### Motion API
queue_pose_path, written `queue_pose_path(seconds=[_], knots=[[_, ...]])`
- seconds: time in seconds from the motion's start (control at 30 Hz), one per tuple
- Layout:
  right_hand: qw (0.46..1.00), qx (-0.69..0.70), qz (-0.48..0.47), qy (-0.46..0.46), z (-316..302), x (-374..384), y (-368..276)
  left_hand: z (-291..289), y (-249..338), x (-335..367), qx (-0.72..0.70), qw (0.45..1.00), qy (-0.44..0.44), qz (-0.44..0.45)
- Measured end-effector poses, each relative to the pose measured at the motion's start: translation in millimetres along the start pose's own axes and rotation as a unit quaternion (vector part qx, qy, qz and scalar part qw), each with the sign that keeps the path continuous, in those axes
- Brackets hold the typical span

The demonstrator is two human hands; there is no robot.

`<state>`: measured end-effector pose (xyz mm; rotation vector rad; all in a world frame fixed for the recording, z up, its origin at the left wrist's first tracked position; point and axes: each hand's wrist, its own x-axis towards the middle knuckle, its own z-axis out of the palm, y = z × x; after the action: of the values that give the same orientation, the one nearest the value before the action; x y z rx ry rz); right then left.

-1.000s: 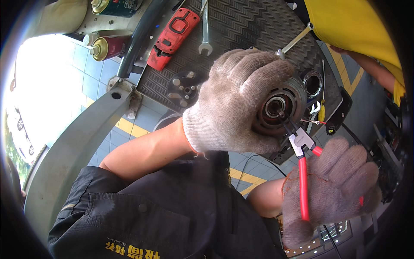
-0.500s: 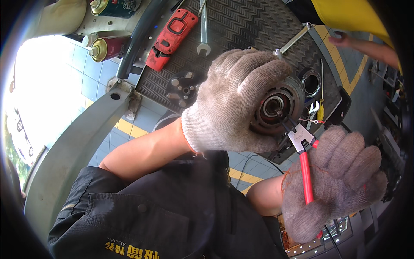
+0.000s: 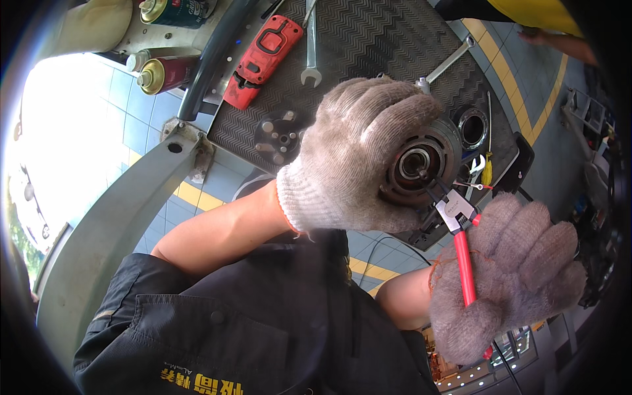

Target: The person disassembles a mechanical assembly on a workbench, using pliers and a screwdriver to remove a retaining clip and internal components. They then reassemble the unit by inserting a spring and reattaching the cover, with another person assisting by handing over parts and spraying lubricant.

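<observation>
Above the near edge of the dark ribbed mat (image 3: 395, 39), the left hand (image 3: 355, 158), in a grey knit glove, holds a round metal part (image 3: 421, 164) up in the air. The gloved fingers curl over the part's top and left side, clamped on it; its open face with concentric rings turns toward the right hand.

Right hand (image 3: 507, 276), also gloved, is wrapped around the red handles of a pair of pliers (image 3: 457, 237), fingers closed on them. The thin plier tips reach into the centre ring of the round part and appear to touch it. Whether the tips are spread or together cannot be told.

On the mat, well apart from the hands:
- red handheld tool (image 3: 263, 59), near the far left edge
- open-ended wrench (image 3: 311, 46), just right of the red tool
- small black disc with studs (image 3: 280, 135), near the left near corner
- long metal tool (image 3: 444, 66), toward the right side
- metal ring (image 3: 473, 126), near the right edge, just behind the held part

Off the mat's left edge, two spray cans (image 3: 164, 72) lie beside a black hose (image 3: 214, 52). A person's yellow sleeve (image 3: 533, 10) shows at the upper right.
</observation>
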<state>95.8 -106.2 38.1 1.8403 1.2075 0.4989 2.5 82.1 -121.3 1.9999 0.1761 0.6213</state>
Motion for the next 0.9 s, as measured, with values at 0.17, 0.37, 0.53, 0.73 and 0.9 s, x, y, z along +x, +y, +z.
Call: queue_pose_path(seconds=[0.17,0.37,0.53,0.73,0.9], knots=[[0.995,-0.048,-0.022,0.081,15.0,-3.8,3.4,-0.5,-1.3,0.4,-0.007,1.000,-0.013,-0.005],[0.992,-0.110,0.039,0.043,48.4,-1.8,17.1,0.5,-0.6,1.2,-0.001,1.000,-0.005,-0.002],[0.999,-0.008,0.049,0.021,43.7,8.6,15.3,2.8,0.2,2.3,-0.008,1.000,0.001,-0.005],[0.946,0.289,0.051,-0.138,14.2,12.8,14.7,1.5,2.4,0.3,0.005,1.000,-0.003,-0.010],[0.862,0.497,0.101,0.012,5.2,15.1,2.9,3.7,-1.9,1.6,-0.028,1.000,0.007,-0.003]])
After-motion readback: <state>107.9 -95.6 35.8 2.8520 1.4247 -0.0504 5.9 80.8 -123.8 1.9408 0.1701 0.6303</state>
